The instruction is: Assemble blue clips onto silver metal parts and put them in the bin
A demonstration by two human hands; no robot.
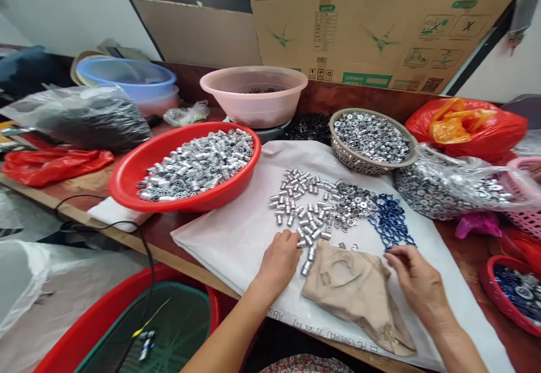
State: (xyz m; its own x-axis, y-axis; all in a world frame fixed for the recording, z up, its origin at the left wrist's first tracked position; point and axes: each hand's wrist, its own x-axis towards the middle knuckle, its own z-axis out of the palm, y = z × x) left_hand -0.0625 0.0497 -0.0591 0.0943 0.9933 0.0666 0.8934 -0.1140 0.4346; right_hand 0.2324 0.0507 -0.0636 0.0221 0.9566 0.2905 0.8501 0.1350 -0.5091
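My left hand (pixel 281 257) is curled closed at the near edge of the silver metal cylinders (pixel 310 223); its fingertips are hidden, so whatever it grips does not show. At the near edge of a pile of blue rings (pixel 391 221), thumb and forefinger of my right hand (pixel 418 283) come together in a pinch. Anything between them is too small to make out. A folded beige cloth (pixel 350 288) lies between both hands. Flat silver washers (pixel 357 201) are heaped between the cylinders and the blue rings, all on a white plastic sheet (pixel 236 238).
A red basin (pixel 131 178) full of silver cylinders stands left, a woven basket (pixel 355 159) of small metal parts at the back. Bagged metal parts (pixel 448 187) and a red bowl (pixel 490 288) sit right. Below the table's left edge is a red tub (pixel 114 300); a black cable (pixel 146 243) hangs there.
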